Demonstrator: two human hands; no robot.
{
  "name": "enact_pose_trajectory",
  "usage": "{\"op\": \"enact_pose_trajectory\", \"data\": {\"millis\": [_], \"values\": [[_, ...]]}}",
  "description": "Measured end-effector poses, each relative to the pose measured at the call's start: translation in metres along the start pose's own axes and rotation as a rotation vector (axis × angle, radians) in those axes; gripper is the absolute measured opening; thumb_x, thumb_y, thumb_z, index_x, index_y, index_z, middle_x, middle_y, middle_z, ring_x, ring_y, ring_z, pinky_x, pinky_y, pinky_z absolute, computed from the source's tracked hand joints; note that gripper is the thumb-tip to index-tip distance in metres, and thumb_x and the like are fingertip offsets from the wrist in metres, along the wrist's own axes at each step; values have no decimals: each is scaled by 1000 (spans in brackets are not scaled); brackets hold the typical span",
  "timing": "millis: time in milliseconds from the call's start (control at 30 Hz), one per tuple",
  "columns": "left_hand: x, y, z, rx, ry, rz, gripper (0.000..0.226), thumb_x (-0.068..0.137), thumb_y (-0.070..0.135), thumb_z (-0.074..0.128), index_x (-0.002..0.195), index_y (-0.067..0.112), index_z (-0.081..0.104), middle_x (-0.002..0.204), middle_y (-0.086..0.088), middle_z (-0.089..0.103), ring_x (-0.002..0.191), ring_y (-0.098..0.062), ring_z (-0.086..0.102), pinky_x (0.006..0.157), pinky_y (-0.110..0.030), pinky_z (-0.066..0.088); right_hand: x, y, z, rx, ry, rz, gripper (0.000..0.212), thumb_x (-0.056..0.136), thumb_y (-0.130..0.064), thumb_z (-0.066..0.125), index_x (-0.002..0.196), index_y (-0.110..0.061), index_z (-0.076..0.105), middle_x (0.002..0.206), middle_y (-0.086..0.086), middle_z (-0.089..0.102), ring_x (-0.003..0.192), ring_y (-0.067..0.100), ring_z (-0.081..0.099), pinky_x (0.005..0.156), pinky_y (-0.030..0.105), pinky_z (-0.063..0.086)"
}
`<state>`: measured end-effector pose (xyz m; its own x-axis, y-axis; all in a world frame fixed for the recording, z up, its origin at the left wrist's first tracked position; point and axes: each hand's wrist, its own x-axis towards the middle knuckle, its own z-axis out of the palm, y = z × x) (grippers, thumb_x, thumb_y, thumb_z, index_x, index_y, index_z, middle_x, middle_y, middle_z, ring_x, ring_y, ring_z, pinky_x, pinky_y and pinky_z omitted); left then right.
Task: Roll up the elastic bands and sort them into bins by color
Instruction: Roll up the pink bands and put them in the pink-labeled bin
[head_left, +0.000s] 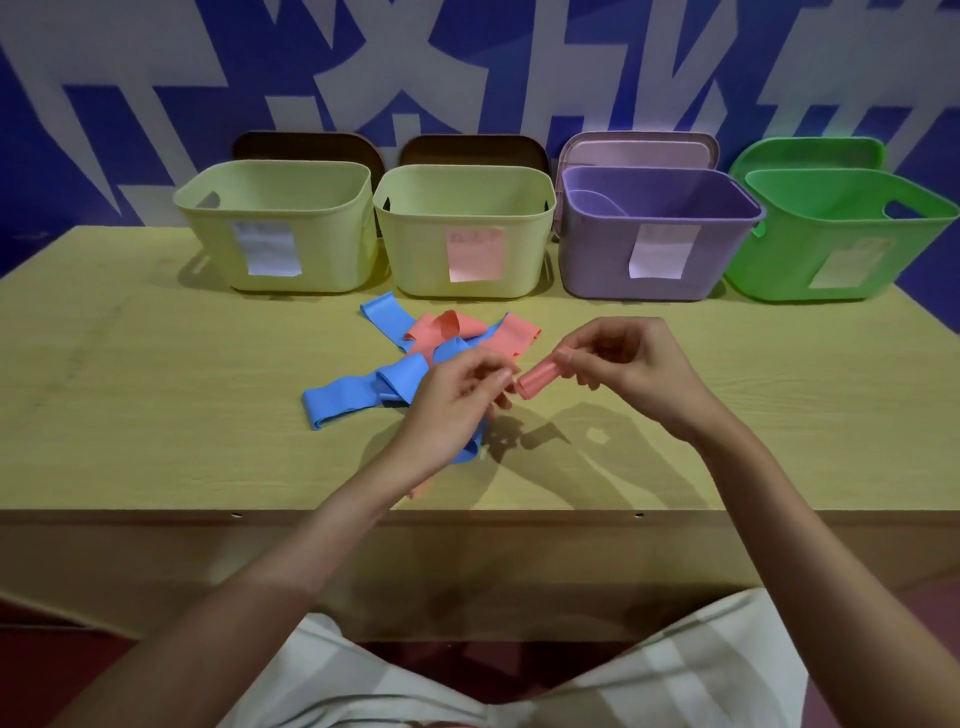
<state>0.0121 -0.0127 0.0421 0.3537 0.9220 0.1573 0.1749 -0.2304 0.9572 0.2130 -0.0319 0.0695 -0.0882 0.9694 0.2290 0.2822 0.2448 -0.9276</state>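
Four bins (467, 228) line the wooden tabletop's (156, 389) far edge below a blue-white wall (130, 78); the right hand (631, 364) pinches a pink roll (537, 382), the left hand (457, 400) curled beside, grasp unclear.

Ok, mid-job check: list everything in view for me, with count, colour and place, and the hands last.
yellow bins: two, pale yellow, back left of the table, paper labels
purple bin: one, right of the yellow ones
green bin: one, far right
lids: four, brown, brown, lilac, green, propped behind the bins
loose bands: mixed blue and pink, heaped mid-table
rolled pink band: one, held above the table
table: one, light wood
left hand: at the roll's end
right hand: pinching the roll
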Motion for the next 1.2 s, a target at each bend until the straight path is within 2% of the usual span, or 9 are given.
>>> {"op": "enact_pose_trajectory", "data": {"millis": [100,233,400,567,800,900,1033,1133,1200], "values": [[9,4,-7,228,93,280,14,91,8,60,101,10,69,96,5,66,87,-5,61,78,-21,50,15,-2,-2,7,34,55,20,82,-12,73,90,6,70,66,8,66,55,9,53,53,20,43],[23,13,-9,402,98,492,16,85,14,67,101,11,70,94,1,66,85,-8,57,76,-21,48,32,-9,-3,50,49,83,22,81,-12,74,87,8,69,69,18,63,55,12,51,52,20,41],[51,11,-12,496,190,503,26,78,29,73,95,10,71,88,-1,66,82,-18,61,74,-40,51,53,-13,-1,100,89,120,13,82,-11,74,74,-2,69,62,11,64,50,11,50,50,20,40],[82,24,-15,569,228,527,26,73,31,75,83,8,71,81,-4,66,75,-20,60,68,-41,51,79,-21,-6,100,143,185,23,83,-16,74,79,6,67,63,9,64,51,10,55,52,20,45],[136,31,-23,677,254,554,23,75,32,73,86,12,75,78,-6,68,71,-23,63,64,-42,52,124,-19,-14,68,200,152,27,87,-19,70,83,7,66,62,7,61,49,7,55,53,19,46],[162,32,-32,677,260,515,20,75,31,78,88,16,77,78,-3,70,69,-18,63,64,-38,53,143,-13,-22,1,182,120,31,91,-24,65,93,7,68,71,8,67,57,7,61,57,19,48],[195,36,-41,484,272,338,25,75,43,76,80,18,78,71,9,70,64,0,63,65,-21,52,175,7,-37,-181,284,-21,23,89,-23,68,94,0,69,79,11,71,70,16,68,66,25,55],[227,31,-48,368,248,120,8,72,28,81,77,25,76,71,14,69,73,1,66,73,-21,52,196,27,-45,-413,310,-138,15,86,-19,69,95,-7,70,84,6,71,78,15,67,74,29,55],[248,30,-52,282,251,-2,11,70,22,83,78,24,75,75,14,69,82,0,64,73,-22,49,207,38,-50,-471,253,-164,16,86,-18,69,98,-9,70,89,5,70,82,15,65,75,30,53]]}}
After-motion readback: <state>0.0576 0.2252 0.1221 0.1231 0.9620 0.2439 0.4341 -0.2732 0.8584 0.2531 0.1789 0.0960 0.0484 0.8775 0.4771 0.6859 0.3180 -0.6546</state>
